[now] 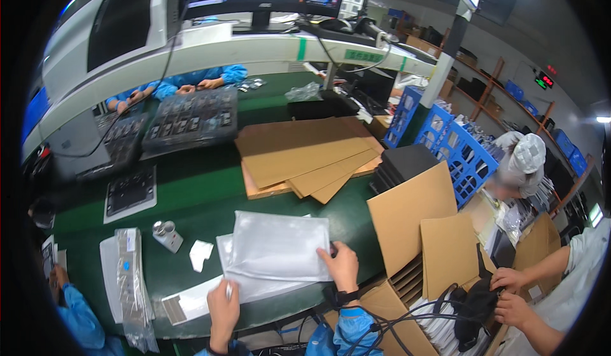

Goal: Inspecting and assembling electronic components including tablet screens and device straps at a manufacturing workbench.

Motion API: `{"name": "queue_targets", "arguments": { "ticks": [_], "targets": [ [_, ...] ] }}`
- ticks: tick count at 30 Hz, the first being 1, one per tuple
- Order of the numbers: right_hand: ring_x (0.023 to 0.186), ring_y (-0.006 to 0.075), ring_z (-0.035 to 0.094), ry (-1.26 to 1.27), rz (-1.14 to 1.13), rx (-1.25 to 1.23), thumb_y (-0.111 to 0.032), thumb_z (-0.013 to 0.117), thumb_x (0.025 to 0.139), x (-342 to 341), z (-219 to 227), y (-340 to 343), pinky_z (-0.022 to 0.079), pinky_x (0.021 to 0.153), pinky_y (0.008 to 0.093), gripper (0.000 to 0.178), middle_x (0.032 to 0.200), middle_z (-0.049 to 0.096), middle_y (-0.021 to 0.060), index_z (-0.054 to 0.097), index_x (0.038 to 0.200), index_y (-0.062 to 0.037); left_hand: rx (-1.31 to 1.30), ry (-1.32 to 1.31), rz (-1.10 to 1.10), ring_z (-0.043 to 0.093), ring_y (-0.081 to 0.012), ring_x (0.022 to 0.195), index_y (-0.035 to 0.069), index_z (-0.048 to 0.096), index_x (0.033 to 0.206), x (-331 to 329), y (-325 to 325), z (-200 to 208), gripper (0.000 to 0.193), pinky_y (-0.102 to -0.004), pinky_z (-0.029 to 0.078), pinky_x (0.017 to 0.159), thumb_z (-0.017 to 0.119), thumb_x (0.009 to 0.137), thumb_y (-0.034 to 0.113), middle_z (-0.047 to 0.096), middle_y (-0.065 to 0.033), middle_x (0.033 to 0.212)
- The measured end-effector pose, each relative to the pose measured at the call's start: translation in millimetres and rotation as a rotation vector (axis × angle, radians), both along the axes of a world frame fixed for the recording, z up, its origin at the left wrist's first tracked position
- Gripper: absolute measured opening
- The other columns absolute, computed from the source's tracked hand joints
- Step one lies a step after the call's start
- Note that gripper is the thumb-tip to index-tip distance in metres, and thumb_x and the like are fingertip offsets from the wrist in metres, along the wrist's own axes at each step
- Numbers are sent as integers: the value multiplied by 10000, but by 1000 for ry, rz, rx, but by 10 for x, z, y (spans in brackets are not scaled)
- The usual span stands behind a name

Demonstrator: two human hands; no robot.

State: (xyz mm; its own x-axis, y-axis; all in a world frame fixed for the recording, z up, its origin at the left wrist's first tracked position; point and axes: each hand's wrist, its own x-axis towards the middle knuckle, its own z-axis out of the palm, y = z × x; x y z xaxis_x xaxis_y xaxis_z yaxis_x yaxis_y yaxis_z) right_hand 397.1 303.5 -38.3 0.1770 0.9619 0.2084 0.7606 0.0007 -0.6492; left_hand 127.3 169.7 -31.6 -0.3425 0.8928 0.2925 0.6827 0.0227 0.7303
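Note:
A translucent plastic bag [280, 248] lies over other pale, flat sheets or bags at the table's front edge. My right hand [344, 267] pinches its right edge, thumb on top and a small dark spot by the fingertips. At the bag's lower left corner my left hand [223, 308] is closed, its fingers curled on the plastic edge. Below and left of the bag, a white strip with a grey end [181, 305] reaches past my left hand. A torn white piece of paper [200, 255] rests to the left.
Cardboard sheets [305, 149] are stacked beyond the bag. Left of it stand a small metal-topped bottle [167, 235] and a long clear-wrapped pack [129, 279]. Open cardboard boxes [407, 229] flank my right side, where a co-worker's hands [512, 295] hold a black item. Black cables cross my right sleeve.

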Motion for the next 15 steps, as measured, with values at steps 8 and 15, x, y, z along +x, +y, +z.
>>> {"name": "queue_targets", "arguments": {
  "ticks": [8,15],
  "targets": [
    [834,217,606,591,224,12,-217,554,969,-119,-23,21,478,757,340,203,905,603,163,514,1072,-46,96,-289,15,445,-129,591,-24,573,790,-495,124,-393,412,-310,361,575,426,1020,285,484,-45,643],
    [997,75,453,1155,449,-16,-267,535,1007,-74,168,-99,385,918,241,255,1037,518,-10,505,1123,-41,57,-292,-23,584,-170,963,-23,632,1016,-933,443,-716,403,-281,440,872,430,1029,326,625,-101,967]
  ]
}}
